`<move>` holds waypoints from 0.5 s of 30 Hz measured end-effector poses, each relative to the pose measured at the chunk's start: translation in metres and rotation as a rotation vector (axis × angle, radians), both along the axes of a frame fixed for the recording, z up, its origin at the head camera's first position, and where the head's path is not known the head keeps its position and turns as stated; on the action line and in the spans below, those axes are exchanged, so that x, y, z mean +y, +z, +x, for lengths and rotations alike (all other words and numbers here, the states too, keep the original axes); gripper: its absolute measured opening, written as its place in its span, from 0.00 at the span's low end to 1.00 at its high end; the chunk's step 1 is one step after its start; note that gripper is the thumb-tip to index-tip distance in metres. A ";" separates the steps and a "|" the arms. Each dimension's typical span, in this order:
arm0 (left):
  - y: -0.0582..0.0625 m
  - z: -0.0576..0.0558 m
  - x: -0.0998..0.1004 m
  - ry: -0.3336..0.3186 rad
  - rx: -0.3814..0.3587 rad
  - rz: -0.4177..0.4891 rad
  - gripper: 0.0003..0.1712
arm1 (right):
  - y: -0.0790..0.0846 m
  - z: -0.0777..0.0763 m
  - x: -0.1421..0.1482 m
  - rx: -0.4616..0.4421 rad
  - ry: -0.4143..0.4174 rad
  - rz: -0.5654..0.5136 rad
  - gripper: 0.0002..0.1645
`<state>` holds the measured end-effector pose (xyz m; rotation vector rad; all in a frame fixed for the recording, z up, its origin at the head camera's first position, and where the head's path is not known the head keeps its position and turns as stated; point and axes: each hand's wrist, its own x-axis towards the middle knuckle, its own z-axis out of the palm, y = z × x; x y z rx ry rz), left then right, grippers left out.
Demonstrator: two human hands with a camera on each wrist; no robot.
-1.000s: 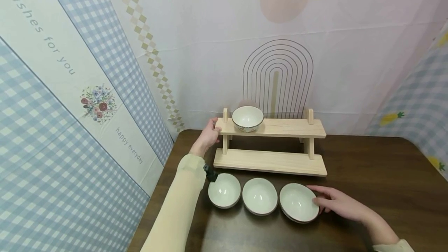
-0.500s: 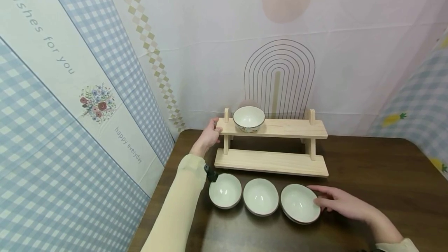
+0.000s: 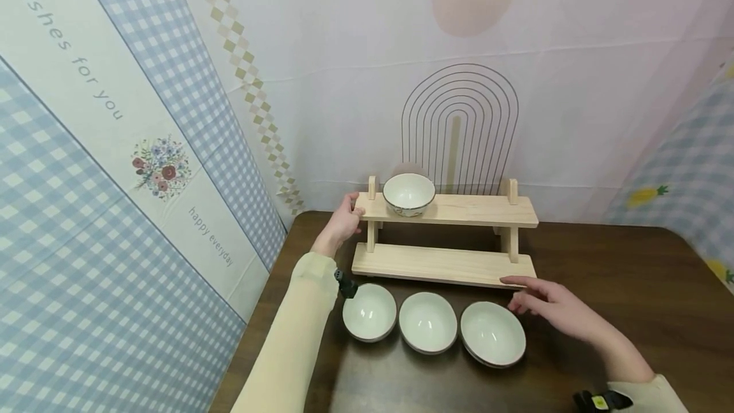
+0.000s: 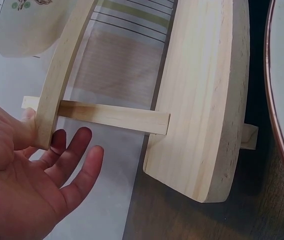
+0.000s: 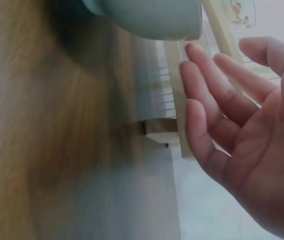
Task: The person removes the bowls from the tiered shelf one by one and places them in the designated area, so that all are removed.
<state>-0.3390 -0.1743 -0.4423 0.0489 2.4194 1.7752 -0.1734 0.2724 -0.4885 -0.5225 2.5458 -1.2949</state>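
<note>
Pale, straight-grained wood is being shown by the two-tier display shelf [image 3: 476, 208]. Glossy white interiors are being presented by the upper-tier bowl [image 3: 409, 192] and the three tabletop bowls [image 3: 428, 320]; a dark rim and coloured motifs are being borne by the former. Dark brown is being carried by the tabletop [image 3: 608, 273], pale yellow by the sleeves [image 3: 295, 336], blue-and-white gingham by the side curtain [image 3: 51, 222], and olive-and-beige diamonds and thin dark arches by the whitish backdrop [image 3: 344, 126].

Dark table [image 3: 608, 260], row of three bowls [image 3: 427, 324], two-tier shelf [image 3: 436, 262], one bowl [image 3: 409, 192] on top
</note>
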 end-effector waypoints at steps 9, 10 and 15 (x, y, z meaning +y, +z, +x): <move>-0.001 -0.002 0.001 0.011 -0.003 -0.016 0.31 | 0.018 -0.018 -0.019 0.085 -0.019 -0.001 0.23; -0.001 -0.002 0.001 0.010 -0.004 -0.016 0.31 | 0.021 -0.020 -0.021 0.086 -0.015 0.001 0.23; -0.001 -0.001 0.001 0.006 -0.004 -0.010 0.31 | 0.034 -0.032 -0.031 0.071 -0.001 -0.004 0.24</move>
